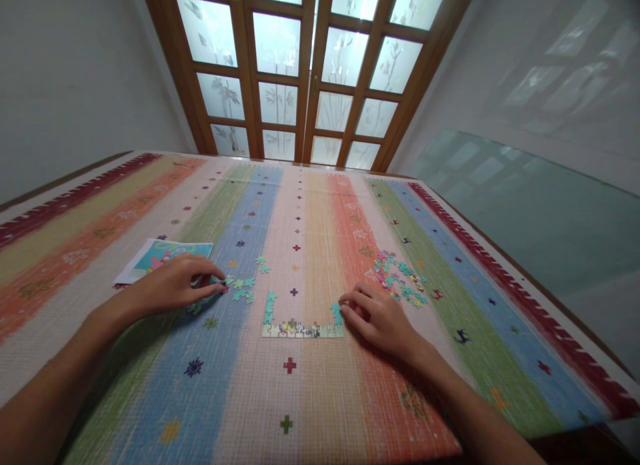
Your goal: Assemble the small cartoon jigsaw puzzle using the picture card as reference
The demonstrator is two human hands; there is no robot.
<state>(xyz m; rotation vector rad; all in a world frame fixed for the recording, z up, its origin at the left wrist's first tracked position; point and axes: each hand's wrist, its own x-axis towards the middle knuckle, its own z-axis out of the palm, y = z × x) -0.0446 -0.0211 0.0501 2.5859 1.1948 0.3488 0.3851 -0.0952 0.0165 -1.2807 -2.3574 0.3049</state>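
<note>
My left hand (pixel 177 278) reaches over the left side of the cloth. Its thumb and forefinger close on a small teal puzzle piece at the edge of a loose group of teal and green puzzle pieces (pixel 243 289). Between my hands lies a partly joined puzzle border (pixel 303 330), U-shaped, with a pale bottom row and short teal sides. My right hand (pixel 375 315) rests beside its right side, fingers loosely bent and apart, fingertips touching or very near the teal pieces (pixel 336 312) there. Two joined teal pieces (pixel 263 264) lie above the border's left side.
A picture sheet (pixel 150 260) of the puzzle lies partly behind my left hand. Beyond my right hand is a heap of mixed puzzle pieces (pixel 397 278). A striped tablecloth (pixel 295 398) covers the table. Wooden glass-paned doors (pixel 305 85) stand at the far end.
</note>
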